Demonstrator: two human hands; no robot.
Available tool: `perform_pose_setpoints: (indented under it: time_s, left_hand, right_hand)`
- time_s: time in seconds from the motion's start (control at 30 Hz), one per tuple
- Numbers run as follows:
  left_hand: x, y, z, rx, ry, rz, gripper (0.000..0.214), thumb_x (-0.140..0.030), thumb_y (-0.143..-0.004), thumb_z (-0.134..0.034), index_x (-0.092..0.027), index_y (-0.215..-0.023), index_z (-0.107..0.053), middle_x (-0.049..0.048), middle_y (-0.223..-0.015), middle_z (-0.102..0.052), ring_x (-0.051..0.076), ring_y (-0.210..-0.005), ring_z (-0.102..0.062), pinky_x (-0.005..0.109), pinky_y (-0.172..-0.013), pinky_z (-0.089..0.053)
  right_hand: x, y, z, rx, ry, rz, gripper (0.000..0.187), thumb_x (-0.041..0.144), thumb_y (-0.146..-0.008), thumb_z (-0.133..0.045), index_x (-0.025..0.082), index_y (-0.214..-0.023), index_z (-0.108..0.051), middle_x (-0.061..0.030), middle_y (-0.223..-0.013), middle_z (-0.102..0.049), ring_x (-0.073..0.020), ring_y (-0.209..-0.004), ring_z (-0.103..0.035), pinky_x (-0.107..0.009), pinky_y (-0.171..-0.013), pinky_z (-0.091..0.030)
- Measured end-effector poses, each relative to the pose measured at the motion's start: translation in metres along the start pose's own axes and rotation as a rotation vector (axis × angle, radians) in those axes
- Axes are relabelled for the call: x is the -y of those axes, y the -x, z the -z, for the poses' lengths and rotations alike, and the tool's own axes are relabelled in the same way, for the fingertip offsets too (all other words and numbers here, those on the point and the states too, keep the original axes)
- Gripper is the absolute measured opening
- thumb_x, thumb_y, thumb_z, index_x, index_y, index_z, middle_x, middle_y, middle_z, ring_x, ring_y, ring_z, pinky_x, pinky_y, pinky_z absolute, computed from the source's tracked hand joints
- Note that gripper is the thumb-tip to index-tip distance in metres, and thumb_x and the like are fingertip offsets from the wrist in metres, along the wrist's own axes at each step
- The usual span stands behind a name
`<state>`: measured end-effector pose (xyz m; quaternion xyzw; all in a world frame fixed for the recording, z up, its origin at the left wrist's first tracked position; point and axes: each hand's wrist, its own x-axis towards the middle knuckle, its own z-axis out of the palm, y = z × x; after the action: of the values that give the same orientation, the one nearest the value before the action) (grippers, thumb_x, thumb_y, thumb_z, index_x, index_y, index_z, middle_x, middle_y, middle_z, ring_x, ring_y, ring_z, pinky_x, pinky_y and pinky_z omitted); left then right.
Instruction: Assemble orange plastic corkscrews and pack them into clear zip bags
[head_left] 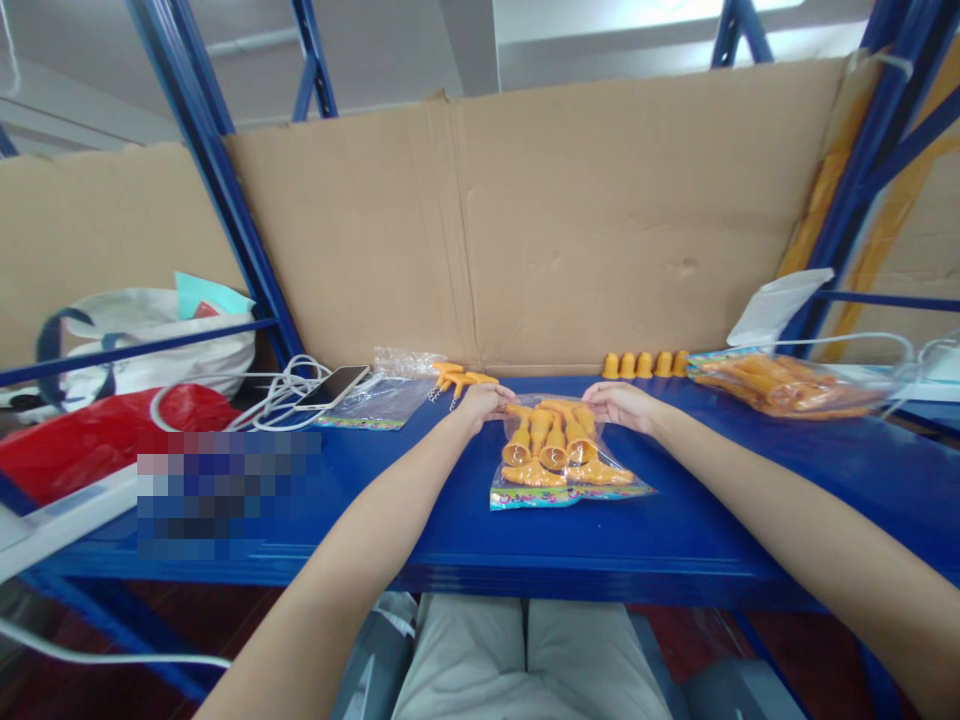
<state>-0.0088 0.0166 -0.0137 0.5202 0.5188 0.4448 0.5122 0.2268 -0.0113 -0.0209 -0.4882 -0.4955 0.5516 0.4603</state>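
A see-through plastic bag (541, 497) with a colourful printed strip along its near edge lies on the blue shelf, filled with several orange corkscrews (553, 440). My left hand (487, 402) has its fingers closed on the bag's far left corner. At the far right corner my right hand (619, 406) pinches the plastic between thumb and fingers; the fingertips are partly hidden. Just beyond my left hand are a few loose orange corkscrews (466, 380) with bare metal spirals. Several orange caps (628, 366) stand in a row behind my right hand.
Another bag of orange pieces (780, 385) lies at the right. To the left are a flat plastic bag (390, 398), a phone (334, 388), white cables (262, 400) and a red bag (120, 430). A cardboard sheet (570, 230) closes off the back, between blue posts (225, 180).
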Motion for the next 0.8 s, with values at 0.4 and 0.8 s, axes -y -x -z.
perform_pose_setpoints:
  time_s: [0.4, 0.8]
  left_hand:
    - [0.01, -0.01, -0.002, 0.008, -0.191, -0.167, 0.026, 0.01, -0.066, -0.05, -0.011, -0.054, -0.058, 0.006, -0.066, -0.069, 0.013, -0.066, -0.066, 0.029, -0.071, -0.057]
    - [0.005, -0.003, 0.003, -0.021, -0.899, -0.529, 0.032, 0.006, -0.058, -0.047, -0.019, -0.048, -0.064, 0.0016, -0.061, -0.067, 0.017, -0.074, -0.064, 0.025, -0.083, -0.049]
  right_hand:
    - [-0.002, -0.001, 0.0, -0.036, 0.113, 0.052, 0.025, -0.006, -0.063, -0.049, 0.017, -0.054, -0.051, 0.0029, -0.048, -0.052, -0.0065, -0.047, -0.05, -0.02, -0.059, -0.05]
    - [0.004, -0.011, 0.009, 0.028, 0.942, 0.598, 0.021, 0.003, -0.058, -0.036, 0.02, -0.046, -0.041, 0.0031, -0.05, -0.045, -0.0119, -0.056, -0.044, -0.025, -0.065, -0.037]
